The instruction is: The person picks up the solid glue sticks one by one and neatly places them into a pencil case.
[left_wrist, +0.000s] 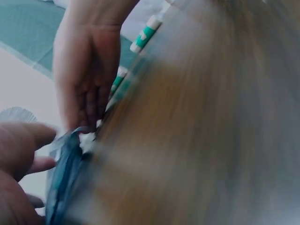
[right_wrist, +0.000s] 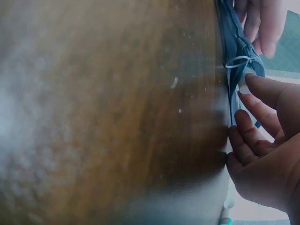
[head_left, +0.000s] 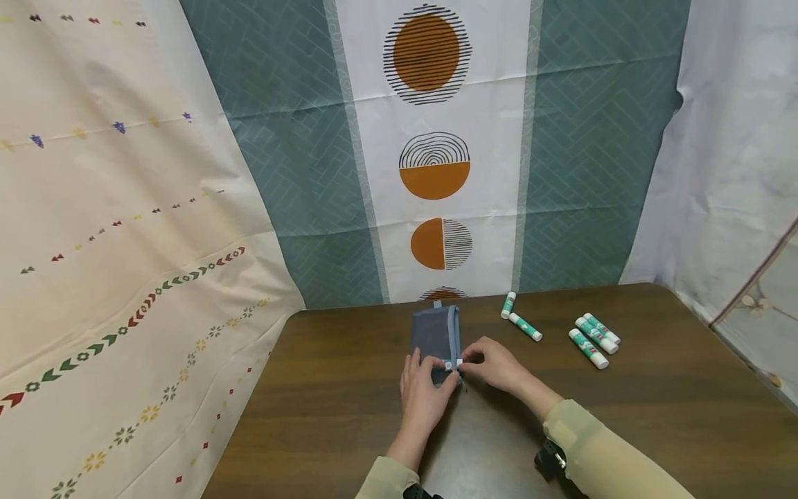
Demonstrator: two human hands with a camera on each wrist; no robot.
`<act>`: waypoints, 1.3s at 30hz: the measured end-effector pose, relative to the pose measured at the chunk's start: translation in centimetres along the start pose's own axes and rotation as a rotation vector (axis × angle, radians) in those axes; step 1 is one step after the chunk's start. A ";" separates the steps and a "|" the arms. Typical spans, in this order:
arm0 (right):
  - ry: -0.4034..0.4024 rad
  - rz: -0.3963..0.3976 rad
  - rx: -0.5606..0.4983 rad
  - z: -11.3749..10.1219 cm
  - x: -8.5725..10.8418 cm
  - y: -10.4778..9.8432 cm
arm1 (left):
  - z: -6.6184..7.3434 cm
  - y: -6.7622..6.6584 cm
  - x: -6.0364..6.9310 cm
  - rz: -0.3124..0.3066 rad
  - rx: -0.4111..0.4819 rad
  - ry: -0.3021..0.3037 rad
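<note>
A blue-grey zip pouch lies flat on the table, its lighter zip strip along the right side. My left hand holds the pouch near its close end, thumb and forefinger curved about the zip edge. From the right, my right hand pinches the white end of a green-and-white tube, which looks like a glue stick. This tube sits at the pouch's zip edge, partly hidden by the pouch and fingers. A thin pale loop hangs at the zip in the right wrist view. The left wrist view is blurred.
Two similar tubes lie near the table's back edge, right of the pouch. Farther right, three more tubes lie side by side. Behind the brown table hangs a patterned curtain, with cream cloth on the left.
</note>
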State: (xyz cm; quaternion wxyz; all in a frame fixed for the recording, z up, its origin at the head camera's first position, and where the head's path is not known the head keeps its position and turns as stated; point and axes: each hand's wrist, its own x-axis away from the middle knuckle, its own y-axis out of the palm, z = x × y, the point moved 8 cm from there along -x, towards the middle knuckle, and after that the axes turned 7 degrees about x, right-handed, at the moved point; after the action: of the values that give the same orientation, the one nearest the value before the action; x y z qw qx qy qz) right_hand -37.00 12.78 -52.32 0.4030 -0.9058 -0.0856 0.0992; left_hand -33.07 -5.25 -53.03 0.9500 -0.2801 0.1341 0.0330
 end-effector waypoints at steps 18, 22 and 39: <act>0.030 -0.033 0.051 -0.1 0.0 -0.2 | -0.7 0.0 -0.4 -0.141 -0.022 0.013; 0.027 -0.043 0.054 -0.1 0.1 -0.1 | -0.8 -0.1 -0.4 -0.137 -0.033 0.011; -0.003 -0.065 0.068 -0.4 0.3 0.3 | -1.0 -0.1 -0.2 -0.132 -0.029 0.016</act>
State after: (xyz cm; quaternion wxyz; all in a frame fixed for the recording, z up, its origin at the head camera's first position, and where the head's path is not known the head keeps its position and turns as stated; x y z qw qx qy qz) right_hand -36.56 12.38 -52.29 0.4364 -0.8882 -0.1120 0.0905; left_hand -33.53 -5.92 -53.72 0.9448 -0.3025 0.1224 -0.0298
